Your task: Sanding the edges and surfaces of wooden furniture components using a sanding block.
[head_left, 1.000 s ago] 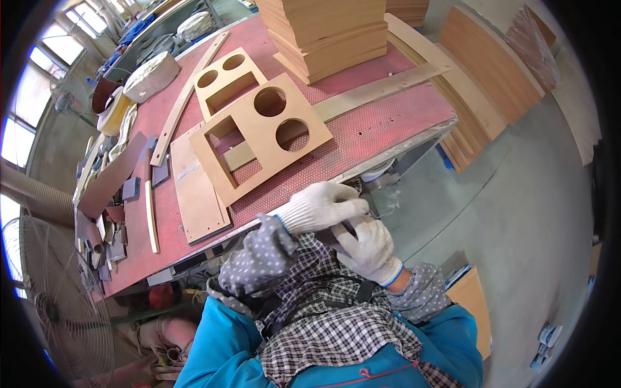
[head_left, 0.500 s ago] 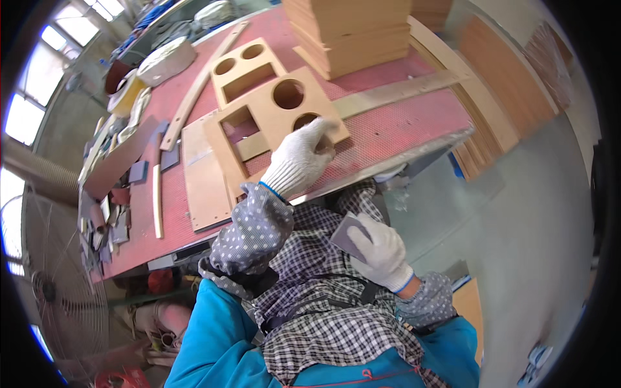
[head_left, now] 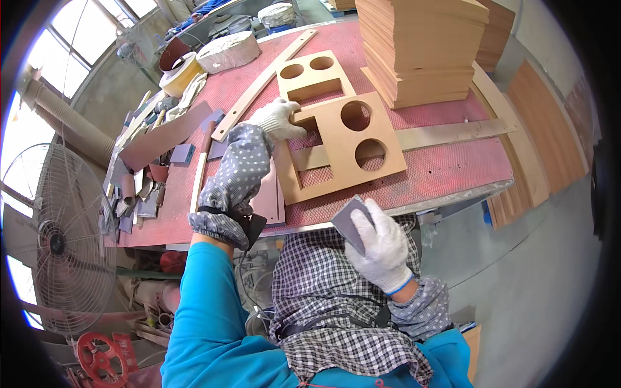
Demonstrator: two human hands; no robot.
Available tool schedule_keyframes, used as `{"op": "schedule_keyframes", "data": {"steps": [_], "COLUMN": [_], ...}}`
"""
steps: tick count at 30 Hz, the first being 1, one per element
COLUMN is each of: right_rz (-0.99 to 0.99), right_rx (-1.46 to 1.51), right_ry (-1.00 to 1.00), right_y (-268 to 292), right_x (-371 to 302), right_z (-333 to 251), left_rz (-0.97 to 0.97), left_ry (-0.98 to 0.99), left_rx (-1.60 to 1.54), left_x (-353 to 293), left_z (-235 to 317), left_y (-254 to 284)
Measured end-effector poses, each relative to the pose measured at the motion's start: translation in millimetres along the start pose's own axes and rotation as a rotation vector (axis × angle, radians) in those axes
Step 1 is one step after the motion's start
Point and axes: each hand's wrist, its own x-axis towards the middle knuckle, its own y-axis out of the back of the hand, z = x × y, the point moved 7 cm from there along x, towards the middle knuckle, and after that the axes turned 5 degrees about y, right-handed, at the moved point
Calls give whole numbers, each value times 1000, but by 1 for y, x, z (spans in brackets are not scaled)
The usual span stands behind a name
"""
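A light wooden panel (head_left: 334,147) with a rectangular cutout and two round holes lies on the red table. My left hand (head_left: 279,120), in a white knit glove, is closed around its far left corner, fingertips at the edge of the rectangular cutout. My right hand (head_left: 383,249), gloved too, holds a flat grey sanding block (head_left: 350,218) in front of my checked apron, just off the table's near edge. Behind the held panel rests a similar cut panel (head_left: 310,78). A plain board (head_left: 266,199) lies partly hidden beneath my left forearm.
A tall stack of wooden panels (head_left: 420,55) stands at the far right. A long wooden strip (head_left: 268,81) and a flat bar (head_left: 446,134) lie on the table (head_left: 446,161). Abrasive scraps (head_left: 149,194) clutter the left end, near a large fan (head_left: 58,239).
My left hand has moved from beside the near round hole to the panel's far left corner and closed on it. The right hand still holds the sanding block. The view has shifted.
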Motion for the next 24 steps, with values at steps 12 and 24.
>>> {"op": "schedule_keyframes", "data": {"steps": [12, 24], "right_rz": [-179, -146], "right_rx": [-287, -262], "right_ry": [-47, -142], "right_y": [-40, -47], "right_x": [43, 25], "right_z": [53, 44], "left_rz": [107, 390], "left_ry": [83, -112], "left_rx": [192, 215], "left_x": [23, -41], "left_z": [37, 68], "left_y": [-21, 27]}}
